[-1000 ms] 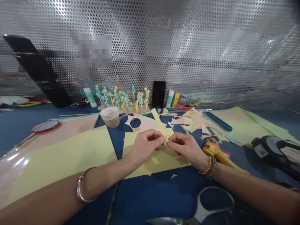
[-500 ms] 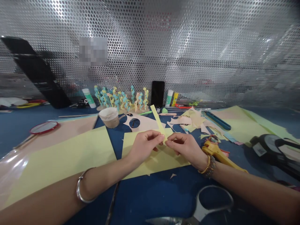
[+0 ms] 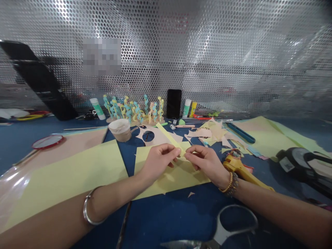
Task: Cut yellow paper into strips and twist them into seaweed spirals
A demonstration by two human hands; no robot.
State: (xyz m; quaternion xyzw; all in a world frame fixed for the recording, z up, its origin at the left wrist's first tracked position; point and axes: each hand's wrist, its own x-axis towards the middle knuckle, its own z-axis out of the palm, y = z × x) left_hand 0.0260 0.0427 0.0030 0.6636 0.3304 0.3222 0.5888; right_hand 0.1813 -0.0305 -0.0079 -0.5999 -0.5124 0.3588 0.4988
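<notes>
A narrow yellow paper strip (image 3: 168,135) is pinched near its lower end between both hands, its long free part slanting away up and to the left. My left hand (image 3: 161,162) grips it with thumb and forefinger. Close beside, my right hand (image 3: 204,162) pinches the same end, a small gap between the two sets of fingertips. Under the hands lies a yellow paper sheet (image 3: 155,185) on the blue table. What the strip's end looks like inside the fingers is partly hidden.
Scissors (image 3: 223,231) lie at the front edge. To the right are a yellow tool (image 3: 243,172) and a black tape dispenser (image 3: 295,166). A paper cup (image 3: 121,130), curled paper stems (image 3: 135,110), glue stick (image 3: 186,108), phone (image 3: 174,103) and paper scraps (image 3: 214,133) stand or lie behind.
The strip's free end has swung left and lower, so it slants more. Both hands stay in nearly the same place, still pinching, with the fingertips slightly farther apart.
</notes>
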